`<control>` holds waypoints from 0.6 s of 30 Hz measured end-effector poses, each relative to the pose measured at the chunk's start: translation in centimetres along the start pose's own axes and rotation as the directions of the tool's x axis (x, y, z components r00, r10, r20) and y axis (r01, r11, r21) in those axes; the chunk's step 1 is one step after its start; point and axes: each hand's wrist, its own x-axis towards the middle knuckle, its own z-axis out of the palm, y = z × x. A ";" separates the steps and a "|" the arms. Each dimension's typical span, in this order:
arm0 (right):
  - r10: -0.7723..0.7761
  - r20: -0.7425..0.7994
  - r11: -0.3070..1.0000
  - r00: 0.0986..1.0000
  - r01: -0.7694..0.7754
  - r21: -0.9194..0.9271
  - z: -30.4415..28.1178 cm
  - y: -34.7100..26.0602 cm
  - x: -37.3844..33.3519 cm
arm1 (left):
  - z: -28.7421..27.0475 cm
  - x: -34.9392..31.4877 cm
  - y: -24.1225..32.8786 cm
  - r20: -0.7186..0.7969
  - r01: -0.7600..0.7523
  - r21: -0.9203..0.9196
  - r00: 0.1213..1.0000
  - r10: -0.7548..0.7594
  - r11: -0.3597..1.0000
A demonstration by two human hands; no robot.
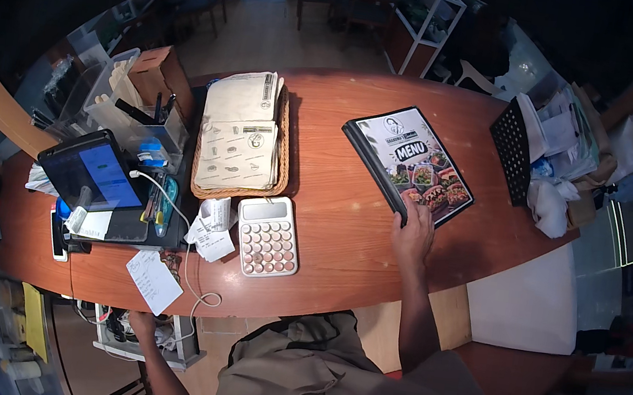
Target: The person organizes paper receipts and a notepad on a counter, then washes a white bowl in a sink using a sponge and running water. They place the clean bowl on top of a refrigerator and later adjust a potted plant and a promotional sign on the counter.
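Note:
A black-bound menu (429,160) with food pictures on its cover lies slanted on the wooden counter (341,257). My right hand (414,230) is on its near edge, fingers over the cover and thumb by the dark spine. Low on the left, my left hand (142,324) is closed at the lower corner of a white handwritten paper slip (153,281); its fingertips are partly hidden. The slip overlaps the counter's front edge. Below that hand, a pulled-out drawer (182,340) holds cables and small items.
A white calculator (269,239) and crumpled receipts (212,232) lie beside a wicker basket (285,153) of printed papers. Left stands a tablet (96,172) with a white cable, near clear bins and a wooden box (160,81). A black perforated holder (510,151) stands right, near bags.

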 end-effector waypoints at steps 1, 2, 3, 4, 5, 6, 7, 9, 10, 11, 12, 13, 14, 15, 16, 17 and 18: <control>-0.037 0.002 0.999 0.999 0.037 -0.008 -0.1 -0.5 0.0 | -0.7 -0.2 0.7 -0.014 0.015 -0.008 1.000 -0.016 1.000; -0.045 0.010 0.999 0.999 0.045 -0.025 -0.3 -1.0 0.0 | -1.2 -0.4 1.4 -0.036 0.015 -0.025 0.999 -0.016 1.000; -0.056 0.067 0.998 0.996 0.058 -0.027 -0.5 -1.3 0.1 | -1.9 -0.3 2.0 -0.048 0.102 -0.072 0.993 -0.106 0.992; -0.018 0.123 1.000 0.992 0.015 0.024 -0.7 -1.5 0.2 | -2.7 -0.5 2.3 -0.074 0.128 -0.087 0.988 -0.135 0.988; 0.007 0.232 0.996 0.973 -0.028 0.088 -1.1 -1.3 0.3 | -3.6 -0.5 2.6 -0.106 0.163 -0.096 0.979 -0.173 0.982; -0.031 0.310 0.982 0.950 -0.029 0.187 -1.3 -0.9 0.5 | -5.0 -0.8 2.6 -0.155 0.166 -0.134 0.970 -0.186 0.977; -0.104 0.325 0.964 0.940 0.014 0.266 -1.7 -0.1 0.9 | -6.1 -0.9 2.9 -0.206 0.147 -0.228 0.959 -0.195 0.963; -0.136 0.409 0.957 0.902 0.012 0.291 -2.4 2.6 2.2 | -8.5 -1.2 4.1 -0.325 0.116 -0.380 0.912 -0.249 0.918; -0.164 0.360 0.956 0.919 0.058 0.287 -2.8 4.3 3.1 | -9.9 -2.0 4.8 -0.404 0.100 -0.328 0.884 -0.235 0.939; -0.243 0.271 0.934 0.931 0.149 0.324 -3.1 6.1 4.2 | -11.3 -2.8 5.8 -0.470 0.114 -0.280 0.849 -0.239 0.953; -0.164 0.229 0.986 0.959 0.154 0.058 -3.5 7.8 5.7 | -12.5 -3.5 7.0 -0.541 0.094 -0.223 0.816 -0.203 0.970; -0.035 0.189 0.968 0.981 0.081 -0.239 -3.2 8.7 6.8 | -13.3 -3.9 8.6 -0.567 0.089 -0.274 0.790 -0.235 0.958; -0.117 -0.056 0.900 0.992 0.082 -0.427 -3.0 9.1 7.7 | -14.0 -4.2 10.3 -0.597 0.044 -0.319 0.766 -0.237 0.947; -0.206 -0.273 0.799 0.940 0.001 -0.601 -3.1 9.1 8.8 | -14.4 -4.4 12.2 -0.614 0.035 -0.374 0.740 -0.276 0.927; -0.127 -0.265 0.898 0.956 -0.002 -0.440 -2.5 7.9 9.9 | -14.6 -4.7 14.4 -0.619 0.000 -0.365 0.747 -0.243 0.931; -0.088 -0.264 0.968 0.961 0.020 -0.250 -2.0 6.0 10.9 | -13.8 -4.8 16.9 -0.634 -0.202 -0.435 0.760 -0.139 0.878; 0.018 -0.226 0.999 0.974 -0.027 -0.040 -1.7 3.6 11.6 | -13.1 -5.1 19.4 -0.578 -0.249 -0.522 0.807 -0.124 0.816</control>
